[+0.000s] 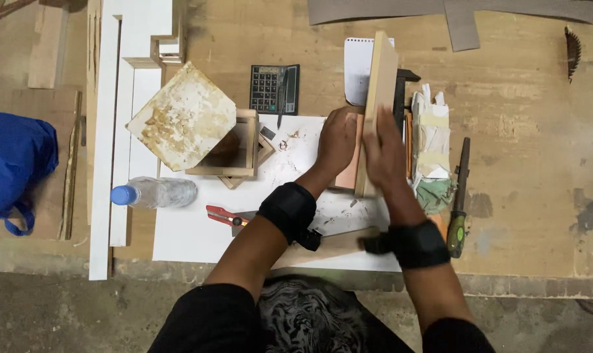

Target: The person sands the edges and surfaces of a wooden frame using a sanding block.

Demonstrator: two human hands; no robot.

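A thin, pale wooden board [381, 72] stands on edge near the middle of the workbench, running away from me. My right hand [383, 153] presses flat against its right face, slightly blurred. My left hand [337, 140] grips its left side, over a pinkish-brown block [350, 171] lying beneath. Both wrists wear black bands. A large white sheet [192, 229] covers the bench under my arms.
A small open wooden box frame [239, 151] with a stained square tile [182, 117] stands to the left. A calculator [274, 88], a plastic bottle [154, 193], a red utility knife [224, 216], a notepad [356, 68], rags [432, 147], a green-handled tool [458, 216] and a blue bag [12, 160] lie around.
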